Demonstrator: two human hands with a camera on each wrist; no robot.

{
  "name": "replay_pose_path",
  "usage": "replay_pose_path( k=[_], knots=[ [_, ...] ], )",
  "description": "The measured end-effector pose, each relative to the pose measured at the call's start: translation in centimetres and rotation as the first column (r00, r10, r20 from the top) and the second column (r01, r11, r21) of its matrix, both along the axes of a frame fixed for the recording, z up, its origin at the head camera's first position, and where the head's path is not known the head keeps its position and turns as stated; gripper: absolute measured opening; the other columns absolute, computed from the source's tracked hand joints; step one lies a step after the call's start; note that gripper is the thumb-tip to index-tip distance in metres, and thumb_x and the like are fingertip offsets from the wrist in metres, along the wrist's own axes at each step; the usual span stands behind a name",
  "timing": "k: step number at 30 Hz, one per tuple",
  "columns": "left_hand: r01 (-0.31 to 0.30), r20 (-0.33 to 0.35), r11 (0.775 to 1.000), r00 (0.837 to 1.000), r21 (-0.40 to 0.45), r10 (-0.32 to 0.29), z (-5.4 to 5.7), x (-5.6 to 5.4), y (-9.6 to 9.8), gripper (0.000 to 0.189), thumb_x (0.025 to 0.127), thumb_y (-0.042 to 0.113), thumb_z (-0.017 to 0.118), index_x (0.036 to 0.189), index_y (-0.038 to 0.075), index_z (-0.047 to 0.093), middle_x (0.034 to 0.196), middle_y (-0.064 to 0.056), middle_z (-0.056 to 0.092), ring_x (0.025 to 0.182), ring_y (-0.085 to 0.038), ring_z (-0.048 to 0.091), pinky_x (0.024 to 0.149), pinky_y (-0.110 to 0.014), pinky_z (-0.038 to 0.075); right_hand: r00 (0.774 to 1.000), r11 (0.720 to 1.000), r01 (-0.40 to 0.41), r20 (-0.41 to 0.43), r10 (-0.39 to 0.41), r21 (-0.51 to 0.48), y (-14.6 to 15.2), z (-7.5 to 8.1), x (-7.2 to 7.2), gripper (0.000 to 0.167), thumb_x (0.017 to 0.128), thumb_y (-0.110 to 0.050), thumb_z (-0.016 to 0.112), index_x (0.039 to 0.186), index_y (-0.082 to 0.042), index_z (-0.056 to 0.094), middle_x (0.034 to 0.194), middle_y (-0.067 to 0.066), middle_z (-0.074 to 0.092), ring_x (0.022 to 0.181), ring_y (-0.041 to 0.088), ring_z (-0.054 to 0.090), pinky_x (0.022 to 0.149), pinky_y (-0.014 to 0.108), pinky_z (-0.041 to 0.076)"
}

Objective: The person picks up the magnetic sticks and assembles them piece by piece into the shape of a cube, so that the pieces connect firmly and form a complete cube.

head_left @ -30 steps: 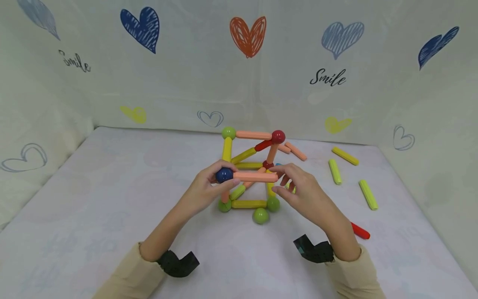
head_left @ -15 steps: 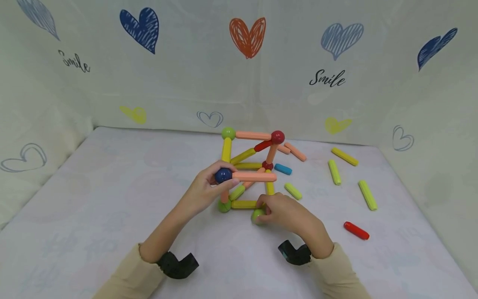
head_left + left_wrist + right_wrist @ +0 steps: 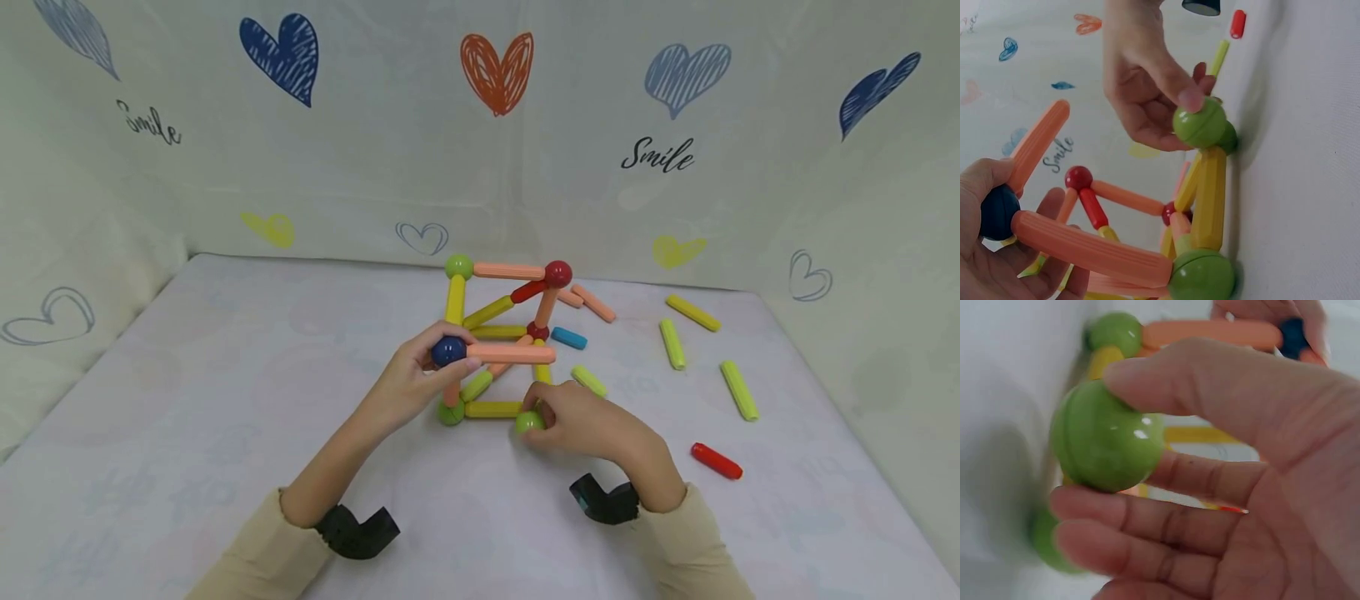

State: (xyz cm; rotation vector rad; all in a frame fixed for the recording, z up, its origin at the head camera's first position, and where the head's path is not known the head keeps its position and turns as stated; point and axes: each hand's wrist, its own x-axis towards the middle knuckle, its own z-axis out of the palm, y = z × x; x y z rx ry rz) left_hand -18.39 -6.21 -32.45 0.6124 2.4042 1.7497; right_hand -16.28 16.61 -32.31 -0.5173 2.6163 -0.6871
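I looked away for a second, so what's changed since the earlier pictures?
The right hand came down from the free end of the salmon rod, pinched the loose green ball, and moved it slightly up and right in the head view. The left hand still holds the dark blue ball with that rod; the stick frame looks unmoved.

Left hand (image 3: 997,265) holds navy ball (image 3: 999,214), orange sticks (image 3: 1091,249) attached; right hand (image 3: 1144,75) pinches green ball (image 3: 1199,126).

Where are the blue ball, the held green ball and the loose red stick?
Blue ball (image 3: 449,352), head view, front middle.
Held green ball (image 3: 1110,439), right wrist view, rounded middle.
Loose red stick (image 3: 716,461), head view, middle of length.
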Motion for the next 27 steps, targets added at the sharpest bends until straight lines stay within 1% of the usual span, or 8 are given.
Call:
replay_pose_path(
  k=[2,4,7,11,14,17,23,27],
  knots=[
    [-0.002,-0.004,1.0,1.0,-0.002,0.002,0.0,0.0,0.0,0.027,0.088,0.02,0.064,0.112,0.01,0.055,0.103,-0.011,0.054,0.086,-0.023,0.049,0.069,-0.027,0.047,0.998,0.998,-0.005,-0.066,0.0,-0.07,1.2,0.5,-0.2,0.028,0.082,-0.022,0.069,0.103,-0.006,0.058,0.066,-0.001,0.052,0.06,0.01,0.047,0.057,0.023,0.04],
    [-0.003,-0.006,1.0,1.0,-0.002,0.003,0.0,0.0,0.0,0.027,0.088,0.02,0.064,0.112,0.01,0.055,0.102,-0.012,0.054,0.085,-0.023,0.048,0.068,-0.027,0.046,0.991,0.99,0.002,-0.133,-0.021,-0.142,2.5,0.9,-0.4,0.027,0.083,-0.02,0.067,0.104,-0.006,0.056,0.07,-0.002,0.054,0.063,0.011,0.049,0.059,0.023,0.043],
    [-0.001,-0.005,1.0,1.0,0.002,0.001,-0.1,0.0,0.1,0.027,0.088,0.019,0.064,0.112,0.01,0.055,0.101,-0.012,0.054,0.084,-0.023,0.048,0.068,-0.027,0.046,0.976,0.968,0.033,-0.203,-0.085,-0.247,4.0,1.6,-0.5,0.026,0.084,-0.015,0.065,0.106,-0.004,0.054,0.076,0.0,0.058,0.069,0.013,0.052,0.06,0.022,0.045],
    [0.001,0.0,1.0,1.0,0.005,-0.001,-0.1,0.0,0.1,0.027,0.088,0.019,0.064,0.112,0.01,0.055,0.102,-0.012,0.054,0.084,-0.023,0.048,0.067,-0.026,0.046,0.946,0.941,0.067,-0.278,-0.166,-0.332,5.0,2.1,-0.5,0.027,0.086,-0.01,0.063,0.109,-0.003,0.052,0.083,0.004,0.059,0.071,0.014,0.054,0.062,0.021,0.047],
    [0.003,0.003,1.0,1.0,0.006,-0.003,-0.1,0.0,0.0,0.027,0.089,0.019,0.063,0.112,0.01,0.055,0.102,-0.012,0.054,0.085,-0.023,0.048,0.067,-0.026,0.046,0.927,0.925,0.069,-0.318,-0.197,-0.373,5.1,2.3,-0.5,0.028,0.086,-0.007,0.063,0.111,-0.001,0.051,0.085,0.007,0.06,0.071,0.013,0.054,0.063,0.02,0.048],
    [0.003,0.002,1.0,1.0,0.008,-0.003,-0.1,0.0,0.0,0.027,0.089,0.019,0.063,0.112,0.01,0.055,0.102,-0.012,0.054,0.084,-0.023,0.048,0.067,-0.026,0.047,0.92,0.912,0.056,-0.334,-0.205,-0.406,4.6,2.4,-0.3,0.028,0.086,-0.006,0.061,0.111,-0.001,0.051,0.087,0.008,0.06,0.073,0.013,0.055,0.063,0.02,0.049],
    [0.004,-0.011,1.0,1.0,0.013,-0.004,-0.2,-0.1,0.0,0.026,0.088,0.018,0.064,0.112,0.009,0.055,0.101,-0.012,0.054,0.083,-0.022,0.049,0.065,-0.025,0.046,0.93,0.897,0.046,-0.309,-0.199,-0.44,3.8,2.6,0.0,0.026,0.086,-0.006,0.061,0.11,-0.001,0.051,0.087,0.007,0.059,0.075,0.014,0.054,0.064,0.02,0.049],
    [0.002,-0.003,1.0,1.0,0.009,-0.002,-0.1,0.0,0.1,0.026,0.088,0.018,0.064,0.112,0.01,0.055,0.102,-0.012,0.054,0.084,-0.023,0.049,0.067,-0.026,0.047,0.932,0.896,0.045,-0.304,-0.197,-0.442,3.8,2.7,0.1,0.026,0.086,-0.006,0.061,0.11,-0.001,0.051,0.086,0.007,0.058,0.074,0.014,0.053,0.063,0.021,0.049]
  ],
)
